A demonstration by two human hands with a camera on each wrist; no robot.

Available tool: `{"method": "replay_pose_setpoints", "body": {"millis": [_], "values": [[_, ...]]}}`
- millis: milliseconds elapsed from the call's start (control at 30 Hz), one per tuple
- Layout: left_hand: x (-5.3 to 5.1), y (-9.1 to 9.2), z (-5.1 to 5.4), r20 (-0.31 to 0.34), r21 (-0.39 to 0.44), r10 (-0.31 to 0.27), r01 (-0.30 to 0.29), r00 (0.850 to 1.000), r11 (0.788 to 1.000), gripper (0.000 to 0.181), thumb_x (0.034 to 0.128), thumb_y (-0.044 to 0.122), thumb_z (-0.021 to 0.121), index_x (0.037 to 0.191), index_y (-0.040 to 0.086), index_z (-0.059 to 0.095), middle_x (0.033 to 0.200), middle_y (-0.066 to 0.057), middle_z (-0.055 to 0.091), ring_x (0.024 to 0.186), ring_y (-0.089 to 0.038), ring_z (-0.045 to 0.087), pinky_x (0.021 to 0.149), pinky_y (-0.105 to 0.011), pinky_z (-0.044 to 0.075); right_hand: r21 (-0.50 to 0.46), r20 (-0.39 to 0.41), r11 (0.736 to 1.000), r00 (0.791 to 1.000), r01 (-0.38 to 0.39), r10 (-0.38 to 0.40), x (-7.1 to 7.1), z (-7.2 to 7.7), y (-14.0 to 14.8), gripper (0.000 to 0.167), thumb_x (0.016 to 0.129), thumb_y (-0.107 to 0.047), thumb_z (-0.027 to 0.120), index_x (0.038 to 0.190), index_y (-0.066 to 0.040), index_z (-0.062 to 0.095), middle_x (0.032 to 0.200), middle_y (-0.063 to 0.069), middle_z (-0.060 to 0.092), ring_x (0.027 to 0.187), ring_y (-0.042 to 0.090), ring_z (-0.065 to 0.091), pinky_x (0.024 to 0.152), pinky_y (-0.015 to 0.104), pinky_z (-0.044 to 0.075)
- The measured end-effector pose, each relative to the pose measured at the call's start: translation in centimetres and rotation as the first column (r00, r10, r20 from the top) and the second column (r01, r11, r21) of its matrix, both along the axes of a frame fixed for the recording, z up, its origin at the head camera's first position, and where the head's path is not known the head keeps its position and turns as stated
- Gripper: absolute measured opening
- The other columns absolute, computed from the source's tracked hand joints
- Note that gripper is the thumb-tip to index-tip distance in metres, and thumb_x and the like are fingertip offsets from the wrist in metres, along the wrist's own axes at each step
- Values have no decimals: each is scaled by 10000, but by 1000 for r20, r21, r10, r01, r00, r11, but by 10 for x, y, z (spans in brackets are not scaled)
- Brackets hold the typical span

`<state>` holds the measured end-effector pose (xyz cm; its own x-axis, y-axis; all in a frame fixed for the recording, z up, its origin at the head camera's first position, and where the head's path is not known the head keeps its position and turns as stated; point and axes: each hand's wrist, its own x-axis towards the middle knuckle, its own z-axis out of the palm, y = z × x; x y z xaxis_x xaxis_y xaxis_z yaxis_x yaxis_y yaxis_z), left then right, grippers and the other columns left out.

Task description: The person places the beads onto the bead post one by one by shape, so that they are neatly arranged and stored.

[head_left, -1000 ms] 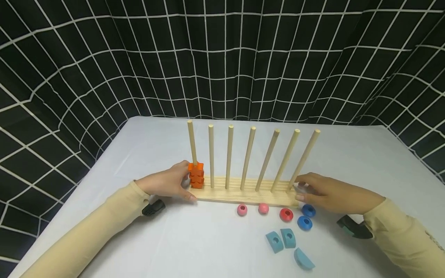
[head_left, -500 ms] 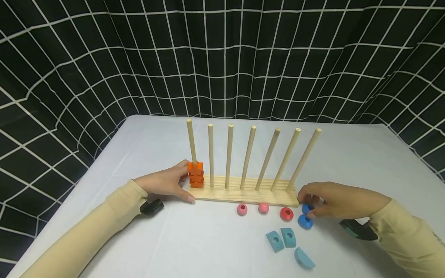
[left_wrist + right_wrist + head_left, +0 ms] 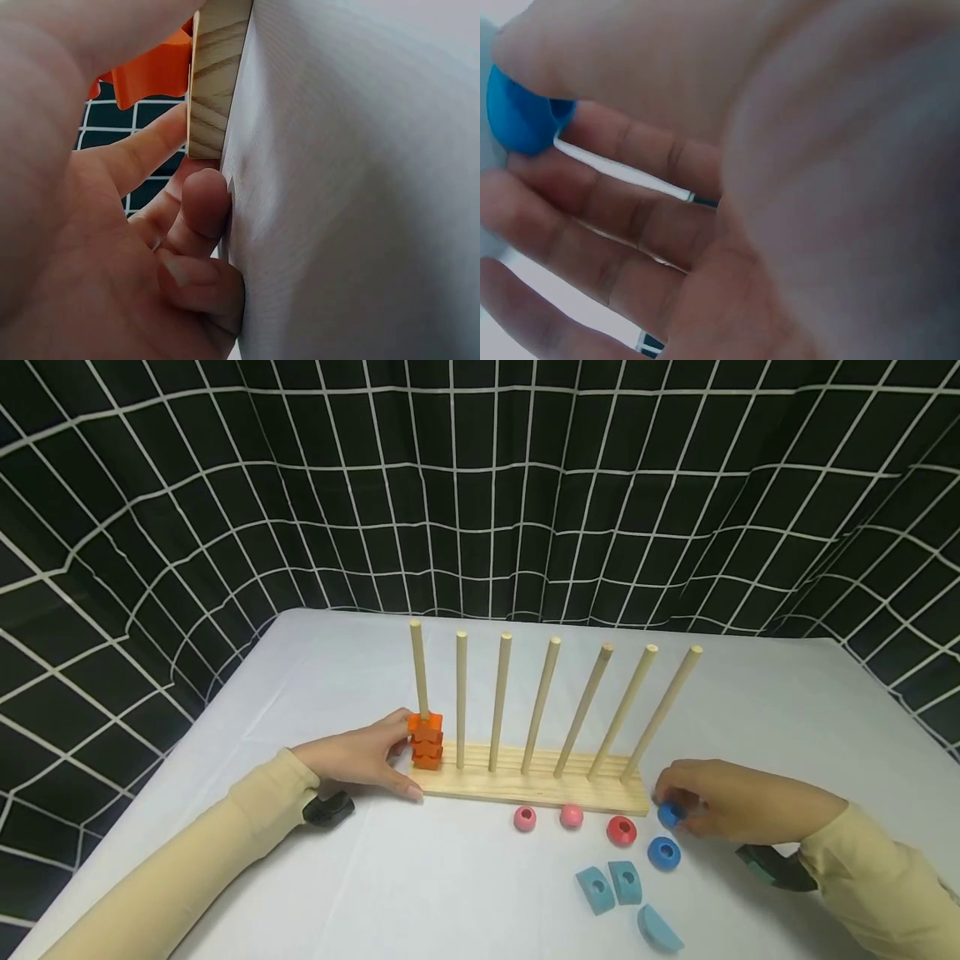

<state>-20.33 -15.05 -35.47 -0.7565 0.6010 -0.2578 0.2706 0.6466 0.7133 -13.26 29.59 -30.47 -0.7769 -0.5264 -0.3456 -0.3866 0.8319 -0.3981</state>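
A wooden pegboard [image 3: 517,789] with several upright dowels stands on the white-covered table. At its left end my left hand [image 3: 360,756] grips the base, thumb at the front edge and fingers behind; the left wrist view shows the base's end [image 3: 215,82] between them. Orange notched pieces [image 3: 427,752] are stacked on the leftmost dowel. Just off the board's right end, my right hand [image 3: 742,797] pinches a blue bead [image 3: 670,815] between thumb and fingers. That blue bead [image 3: 517,116] is partly covered by the thumb in the right wrist view.
A second blue bead [image 3: 664,865] lies in front of the right hand. Left of it are a red bead [image 3: 622,840] and two pink beads, one round [image 3: 572,816] and one showing its hole [image 3: 525,825]. Nearer lie teal half-round blocks [image 3: 660,930]. A black gridded curtain [image 3: 480,485] hangs behind.
My right hand has left the pegboard's right end, come forward and slightly right, and taken hold of a blue bead. The left hand stays on the board.
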Motion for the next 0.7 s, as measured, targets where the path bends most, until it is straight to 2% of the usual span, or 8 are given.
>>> {"method": "replay_pose_setpoints", "body": {"millis": [100, 200, 267, 367, 500, 567, 667, 700], "values": [[0, 2, -2, 16, -3, 4, -4, 1000, 1000, 763, 669, 485, 837, 1304, 344, 438, 1241, 85, 379, 1157, -142, 393, 999, -369, 291, 60, -107, 996, 993, 60, -53, 3, 9, 2, 279, 848, -193, 706, 1102, -145, 601, 874, -83, 544, 787, 69, 505, 665, 248, 476], [-1, 3, -4, -3, -13, -24, 24, 1000, 1000, 732, 685, 492, 824, 1289, 314, 449, 1183, 50, 387, 1088, -152, 406, 922, -347, 324, 82, -304, 991, 950, 102, -73, 6, 26, 6, 328, 863, -255, 706, 1125, -90, 596, 895, -75, 594, 795, 77, 544, 665, 283, 507], [-1, 4, -6, -28, -28, -43, 43, 999, 999, 700, 688, 501, 819, 1253, 286, 466, 1118, 24, 393, 1023, -151, 415, 852, -326, 338, 70, -476, 988, 875, 135, -86, 7, 42, 6, 342, 858, -267, 714, 1102, -58, 597, 888, -38, 615, 789, 107, 573, 645, 318, 515], [-3, 6, -9, -58, -44, -63, 61, 996, 997, 661, 690, 503, 817, 1195, 250, 473, 1041, -7, 386, 949, -158, 416, 770, -318, 339, 0, -675, 979, 722, 204, -151, 10, 72, -6, 339, 850, -217, 721, 1086, -14, 586, 889, 67, 618, 772, 195, 581, 573, 336, 489], [-4, 10, -11, -46, -50, -58, 55, 997, 997, 673, 680, 518, 817, 1205, 286, 466, 1052, 16, 398, 956, -147, 427, 777, -308, 346, -101, -836, 981, 521, 163, -173, 12, 107, -36, 253, 826, -34, 669, 1061, 21, 594, 922, 140, 571, 742, 230, 532, 554, 197, 414], [-4, 10, -12, -36, -37, -59, 58, 998, 998, 692, 687, 516, 812, 1243, 300, 461, 1088, 26, 401, 987, -149, 423, 807, -314, 348, -104, -875, 991, 466, 84, -131, 9, 116, -51, 238, 799, 54, 631, 1033, 15, 609, 926, 129, 555, 728, 214, 515, 567, 173, 400], [-2, 6, -12, -16, -26, -45, 45, 999, 999, 723, 694, 509, 811, 1286, 302, 451, 1140, 32, 396, 1032, -156, 411, 846, -332, 345, -63, -901, 998, 430, 10, -61, -8, 112, -51, 238, 827, 36, 598, 1044, -53, 640, 935, 59, 575, 730, 145, 509, 601, 196, 432], [-1, 4, -10, -12, -26, -33, 33, 999, 999, 738, 692, 506, 813, 1297, 301, 444, 1165, 42, 395, 1062, -148, 409, 873, -333, 340, -57, -898, 998, 437, -10, -47, -16, 108, -46, 260, 836, 0, 612, 1074, -99, 651, 959, 35, 588, 739, 138, 519, 594, 241, 451]]}}
